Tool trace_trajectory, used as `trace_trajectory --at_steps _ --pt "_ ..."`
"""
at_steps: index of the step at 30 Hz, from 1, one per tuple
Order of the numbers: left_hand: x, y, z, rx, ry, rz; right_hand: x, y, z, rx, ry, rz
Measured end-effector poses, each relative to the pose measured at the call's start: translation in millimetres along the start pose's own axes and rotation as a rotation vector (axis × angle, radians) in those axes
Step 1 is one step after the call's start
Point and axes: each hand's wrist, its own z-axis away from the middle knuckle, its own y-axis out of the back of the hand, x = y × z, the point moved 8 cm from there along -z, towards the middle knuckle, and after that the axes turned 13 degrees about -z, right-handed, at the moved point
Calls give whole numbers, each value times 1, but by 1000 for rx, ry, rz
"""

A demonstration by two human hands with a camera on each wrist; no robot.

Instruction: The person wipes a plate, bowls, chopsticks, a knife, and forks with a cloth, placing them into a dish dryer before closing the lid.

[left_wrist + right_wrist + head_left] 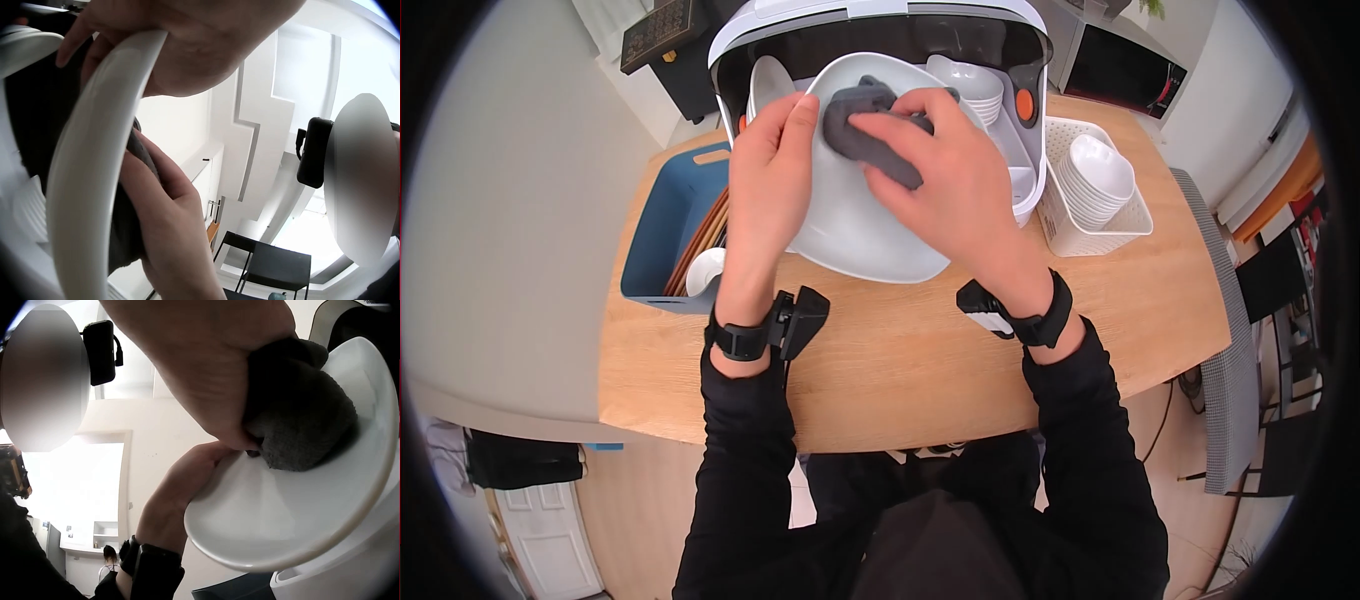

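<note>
A large white plate is tilted up over the table's far side, in front of the open dish box. My left hand grips its left rim, thumb on the upper face. Against that face my right hand holds a bunched dark grey cloth. The right wrist view shows the cloth pressed to the plate's inner face. From the left wrist view the plate appears edge-on, with the right hand and cloth behind it.
The white dish box holds stacked bowls and an upright plate. At left stands a blue bin with chopsticks and a white cup. A white basket at right contains stacked bowls.
</note>
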Motion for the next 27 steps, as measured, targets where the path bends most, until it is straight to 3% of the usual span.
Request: trace_trajectory --at_steps 5,7,13,17,20,24,27 --pt "4 -3 6 217 -11 106 -22 -13 6 -144 49 -29" --pt "0 -6 6 216 10 148 -24 -16 8 -200 58 -10" --pt "-16 -15 4 214 100 157 0 -10 17 -538 -215 -53" --pt "-28 -24 2 161 143 234 21 9 18 -627 -401 63" --pt "-31 -28 1 163 134 213 41 25 15 -530 -446 210" --pt "-20 -28 6 156 63 147 56 33 6 -206 -398 342" --pt "-12 -32 10 138 27 151 43 30 -2 -13 -188 260"
